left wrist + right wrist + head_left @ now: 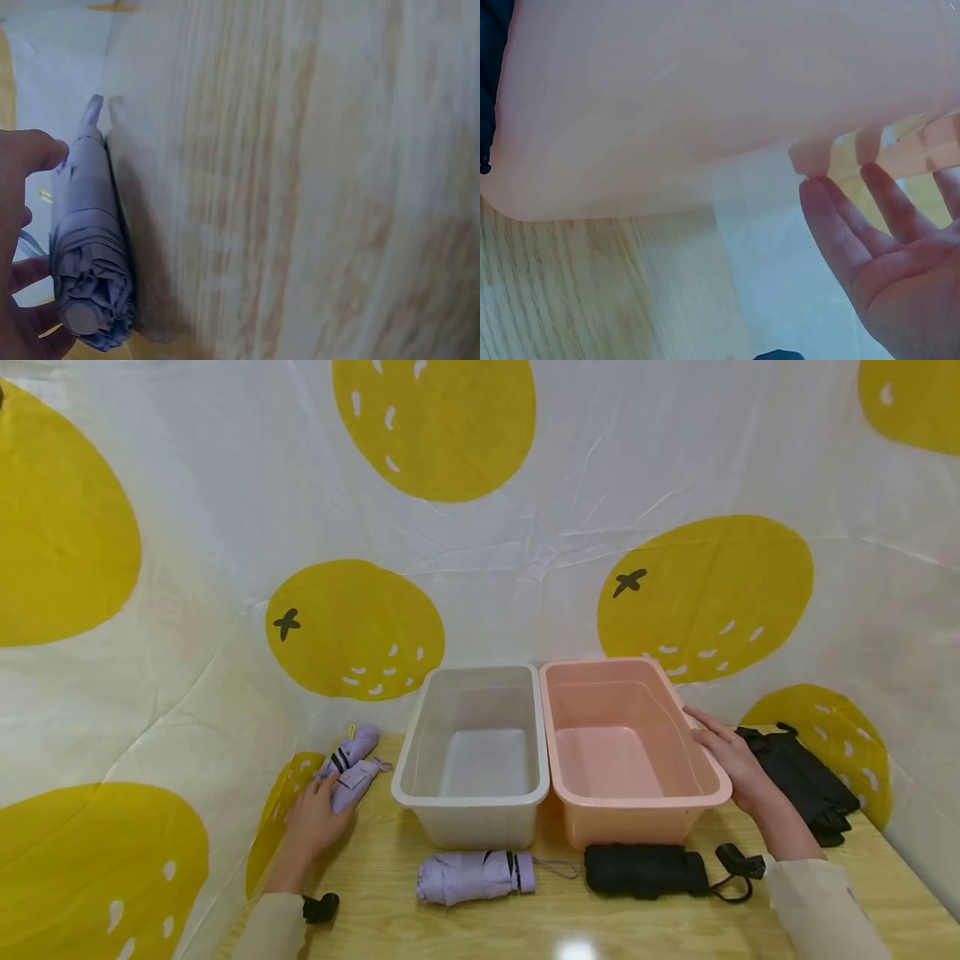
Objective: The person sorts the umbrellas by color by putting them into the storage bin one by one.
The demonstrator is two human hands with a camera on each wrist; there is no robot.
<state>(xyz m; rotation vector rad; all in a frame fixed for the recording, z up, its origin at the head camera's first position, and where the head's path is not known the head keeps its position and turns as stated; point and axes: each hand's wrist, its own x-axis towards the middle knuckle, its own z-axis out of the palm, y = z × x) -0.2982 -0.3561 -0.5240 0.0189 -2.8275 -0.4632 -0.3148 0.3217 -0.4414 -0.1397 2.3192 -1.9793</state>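
At the left of the table, two folded lavender umbrellas lie side by side: one farther back (362, 742) with dark stripes, the other nearer (358, 783) with a wrist loop. My left hand (318, 814) is at the nearer one. In the left wrist view, the thumb (46, 150) and fingers lie along one side of that umbrella (88, 210), not wrapped round it. On the right, my right hand (735, 768) touches the outer side of a pink plastic basin (637, 802) just below its rim, fingers spread and loosely bent.
A grey basin (471, 800) stands left of the pink one, rims close together. In front lie another folded lavender umbrella (468, 878) and a folded black umbrella (637, 871). Loose black fabric (806, 781) lies at the right. A fruit-printed cloth (510, 585) hangs behind the table.
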